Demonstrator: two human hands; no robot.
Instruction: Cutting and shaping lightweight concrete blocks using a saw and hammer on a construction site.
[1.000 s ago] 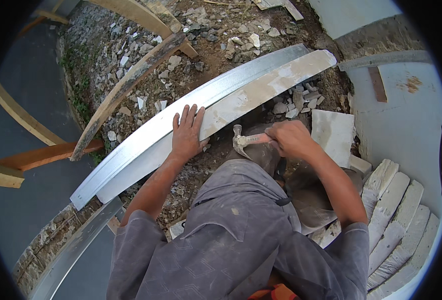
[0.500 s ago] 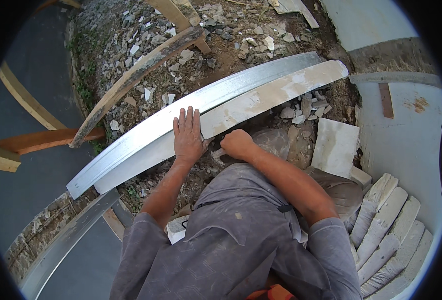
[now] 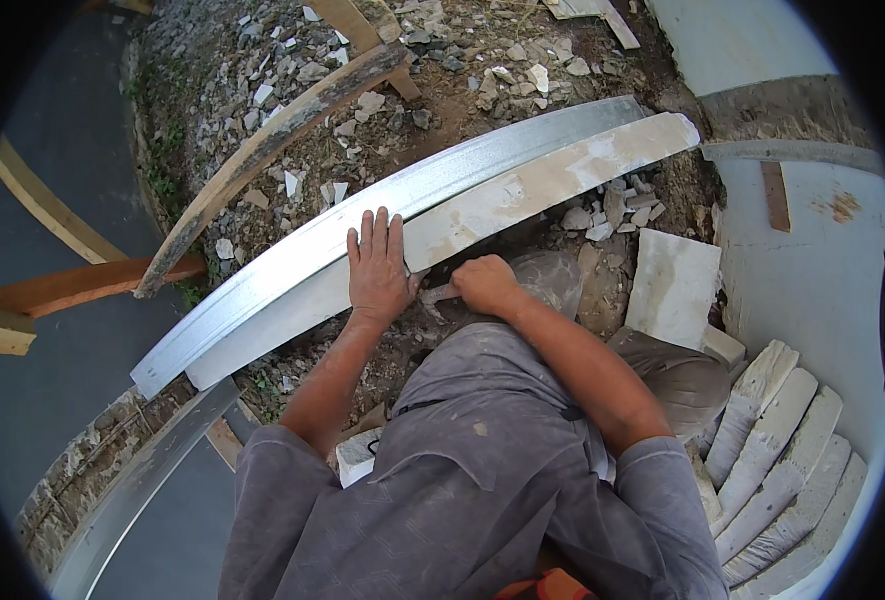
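My left hand (image 3: pixel 379 268) lies flat with fingers stretched out over a long whitish slab (image 3: pixel 552 185), fingertips reaching the silvery metal channel (image 3: pixel 382 200) along its far side. The slab looks smooth and pale left of the hand, beige and stained right of it; whether it is one piece or two is hidden there. Just right of the left hand, my right hand (image 3: pixel 487 287) is closed round the handle of a hammer (image 3: pixel 434 298). Its greyish head hangs by the slab's near edge, close to my left thumb. Whether it touches the slab I cannot tell.
Broken stone (image 3: pixel 372 102) covers the ground beyond the channel. A wooden beam (image 3: pixel 272 150) slants across at the upper left. A white block (image 3: pixel 672 290) stands at the right, with several long pale slabs (image 3: pixel 772 460) stacked nearer me, beside a light wall (image 3: pixel 812 260).
My right hand has shifted slightly, and more of the hammer's handle and head shows beside the left hand. The left hand stays flat on the slab.
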